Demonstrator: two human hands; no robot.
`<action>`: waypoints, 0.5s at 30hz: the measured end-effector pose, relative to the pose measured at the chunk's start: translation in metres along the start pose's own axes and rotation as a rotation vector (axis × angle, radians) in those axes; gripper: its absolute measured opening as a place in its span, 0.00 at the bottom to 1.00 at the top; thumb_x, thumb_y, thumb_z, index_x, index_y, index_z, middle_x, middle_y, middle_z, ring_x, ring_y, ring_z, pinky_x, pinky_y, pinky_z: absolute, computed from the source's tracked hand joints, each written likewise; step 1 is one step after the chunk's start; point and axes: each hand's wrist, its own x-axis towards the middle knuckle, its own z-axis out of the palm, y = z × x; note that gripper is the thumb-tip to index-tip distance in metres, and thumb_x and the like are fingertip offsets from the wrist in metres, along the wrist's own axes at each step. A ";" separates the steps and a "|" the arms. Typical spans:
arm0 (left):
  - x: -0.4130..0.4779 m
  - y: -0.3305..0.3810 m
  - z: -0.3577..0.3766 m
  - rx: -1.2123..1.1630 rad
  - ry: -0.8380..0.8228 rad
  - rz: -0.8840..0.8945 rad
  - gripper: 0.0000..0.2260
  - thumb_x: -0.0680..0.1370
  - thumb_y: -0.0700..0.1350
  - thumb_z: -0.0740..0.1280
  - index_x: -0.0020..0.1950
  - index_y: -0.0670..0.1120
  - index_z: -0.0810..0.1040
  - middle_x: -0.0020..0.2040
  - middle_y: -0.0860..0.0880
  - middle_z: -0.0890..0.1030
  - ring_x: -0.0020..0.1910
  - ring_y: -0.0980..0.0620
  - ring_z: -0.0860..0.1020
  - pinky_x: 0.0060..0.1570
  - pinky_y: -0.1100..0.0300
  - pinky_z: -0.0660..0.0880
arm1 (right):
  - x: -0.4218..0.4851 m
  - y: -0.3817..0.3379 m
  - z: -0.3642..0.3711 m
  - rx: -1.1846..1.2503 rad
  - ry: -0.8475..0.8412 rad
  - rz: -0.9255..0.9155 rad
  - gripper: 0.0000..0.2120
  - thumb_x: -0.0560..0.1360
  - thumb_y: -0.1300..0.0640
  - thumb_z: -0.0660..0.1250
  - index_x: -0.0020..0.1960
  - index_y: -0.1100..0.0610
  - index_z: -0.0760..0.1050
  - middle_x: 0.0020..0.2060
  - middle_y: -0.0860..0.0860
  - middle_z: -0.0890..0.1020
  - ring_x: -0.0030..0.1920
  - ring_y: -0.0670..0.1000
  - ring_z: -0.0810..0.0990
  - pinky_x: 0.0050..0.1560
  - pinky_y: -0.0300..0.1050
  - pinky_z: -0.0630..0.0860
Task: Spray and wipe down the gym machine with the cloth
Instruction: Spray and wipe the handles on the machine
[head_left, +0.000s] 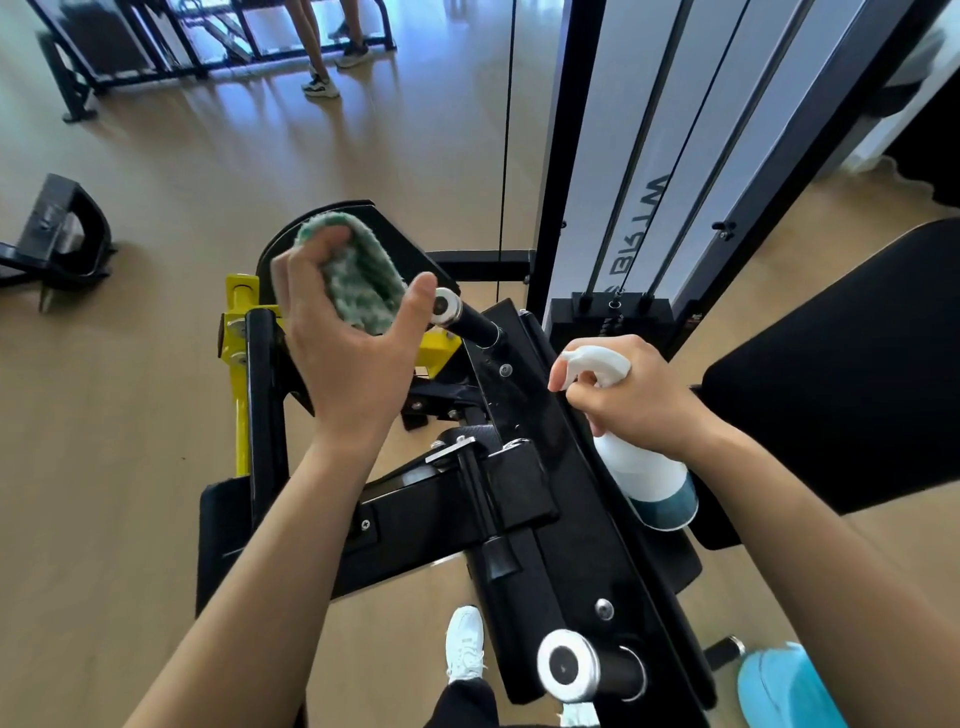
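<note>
Farthest left, a black piece of gym equipment (62, 234) stands on the wooden floor (130, 415), and beyond it, near the top edge, the legs of other people (322, 52) show beside a dark rack (156, 41). Next comes the gym machine (519, 519), whose black frame runs from a yellow bracket (241, 312) at its far left corner down to the lower right. The left hand (343, 353) is raised over that far left corner. Its fingers curl round the left side of a green-and-white microfibre cloth (363, 270) while the thumb juts out to the right. The cloth sits in front of a black curved plate (395, 223); whether it touches the plate cannot be told. Just right of the thumb a chrome-capped peg (447, 306) sticks out of the frame. A white shoe (465, 644) shows on the floor below, and a second chrome-capped peg (569, 665) stands at the frame's near end. The right hand (639, 400) grips the neck of a white spray bottle (649, 473) over the frame's right edge, forefinger laid on the trigger, nozzle aimed left. A band of teal liquid fills the bottle's base. Behind it rises the weight stack tower (623, 208) with its guide rods. A black pad (841, 374) fills the right side, and a light-blue object (784, 686) lies at the bottom right corner.
</note>
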 end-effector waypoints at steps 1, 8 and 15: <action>0.001 -0.002 0.001 0.001 -0.005 0.018 0.26 0.74 0.54 0.74 0.65 0.42 0.75 0.60 0.44 0.75 0.57 0.63 0.73 0.60 0.68 0.72 | -0.001 0.001 0.000 0.009 0.002 0.001 0.15 0.73 0.69 0.64 0.39 0.52 0.81 0.27 0.50 0.76 0.26 0.51 0.78 0.34 0.45 0.77; -0.007 -0.020 0.016 -0.304 -0.330 -0.074 0.17 0.82 0.37 0.58 0.68 0.43 0.78 0.59 0.51 0.79 0.56 0.60 0.77 0.51 0.65 0.76 | -0.004 0.004 0.000 0.029 -0.001 0.007 0.15 0.74 0.70 0.64 0.38 0.52 0.81 0.28 0.49 0.76 0.27 0.50 0.77 0.34 0.45 0.77; 0.009 -0.027 0.019 -0.449 -0.295 -0.041 0.10 0.86 0.36 0.58 0.67 0.39 0.72 0.41 0.55 0.84 0.45 0.55 0.84 0.51 0.63 0.77 | -0.003 0.004 0.001 0.036 0.001 0.009 0.15 0.73 0.70 0.64 0.38 0.53 0.81 0.28 0.49 0.76 0.26 0.49 0.76 0.33 0.43 0.76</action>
